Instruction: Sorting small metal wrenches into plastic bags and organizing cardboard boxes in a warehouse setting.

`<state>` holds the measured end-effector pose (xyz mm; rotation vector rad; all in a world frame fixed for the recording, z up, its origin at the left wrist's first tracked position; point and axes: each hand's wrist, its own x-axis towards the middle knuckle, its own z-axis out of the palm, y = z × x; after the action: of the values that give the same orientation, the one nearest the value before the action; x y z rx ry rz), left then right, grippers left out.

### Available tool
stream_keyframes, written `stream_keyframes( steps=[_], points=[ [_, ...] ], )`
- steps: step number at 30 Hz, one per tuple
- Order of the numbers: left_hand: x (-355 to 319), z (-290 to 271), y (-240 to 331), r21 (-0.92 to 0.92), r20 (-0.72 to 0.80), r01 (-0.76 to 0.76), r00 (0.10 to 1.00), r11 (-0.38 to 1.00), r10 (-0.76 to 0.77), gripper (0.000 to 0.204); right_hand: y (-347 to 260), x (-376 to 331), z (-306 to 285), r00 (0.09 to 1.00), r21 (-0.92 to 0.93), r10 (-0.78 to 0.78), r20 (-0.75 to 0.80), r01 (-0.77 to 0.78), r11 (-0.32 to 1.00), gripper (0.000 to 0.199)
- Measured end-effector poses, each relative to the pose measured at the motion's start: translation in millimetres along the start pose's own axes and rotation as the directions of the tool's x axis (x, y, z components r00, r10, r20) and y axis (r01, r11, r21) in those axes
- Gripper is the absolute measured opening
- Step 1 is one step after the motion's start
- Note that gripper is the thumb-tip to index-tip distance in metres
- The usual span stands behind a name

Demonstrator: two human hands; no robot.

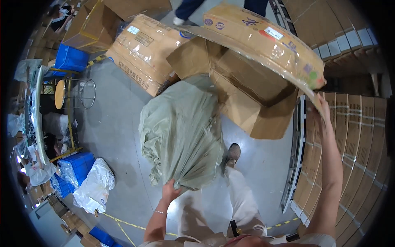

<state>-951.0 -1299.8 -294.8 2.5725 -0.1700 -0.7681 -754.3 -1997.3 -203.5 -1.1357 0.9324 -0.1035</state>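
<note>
A big grey-green plastic sack (181,127), full and creased, stands on the floor in front of me. My left hand (170,191) is closed on a gathered bit of its near edge. To the right of the sack lies a large open cardboard box (251,78), its mouth and flaps turned toward me and its inside bare. My right hand (323,109) grips the end of one long raised flap of that box, at the right. The sack touches or nearly touches the box's left flap.
A taped carton (144,49) stands beyond the sack. Stacked cartons (345,144) line the right side behind a metal rail (294,156). At left are a round stool (60,94), blue bins (82,166) and a white sack (96,185). Another person's legs (189,9) show at the top.
</note>
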Motion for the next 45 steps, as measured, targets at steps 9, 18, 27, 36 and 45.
stream_keyframes(
  steps=[9,18,27,36,45],
  points=[
    [-13.9,-0.9,73.9,0.046,-0.005,-0.052,0.999,0.998,0.052,0.052,-21.6,-61.8,116.9,0.988,0.172,0.152,-0.019,-0.147,0.974,0.014],
    [-13.6,33.8,124.0,-0.704,0.223,0.269,0.962,0.657,-0.155,0.034,12.9,-125.1,170.5,0.933,0.388,0.182,0.31,-0.299,0.872,0.018],
    [63.9,-163.6,152.5,-0.988,-0.157,-0.156,0.972,0.018,-0.173,0.067,90.6,-352.5,253.6,0.959,0.275,0.069,0.273,-0.147,0.95,0.02],
    [-53.5,-317.1,128.7,-0.874,-0.15,-0.139,0.989,-0.465,-0.013,0.041,97.6,-541.5,263.3,0.831,0.19,0.162,0.532,-0.304,0.934,0.016],
    [-125.4,-443.0,185.0,-0.952,-0.179,-0.173,0.984,0.251,0.001,0.022,24.7,-606.9,245.3,0.639,0.249,0.072,0.765,-0.398,0.883,0.02]
  ],
)
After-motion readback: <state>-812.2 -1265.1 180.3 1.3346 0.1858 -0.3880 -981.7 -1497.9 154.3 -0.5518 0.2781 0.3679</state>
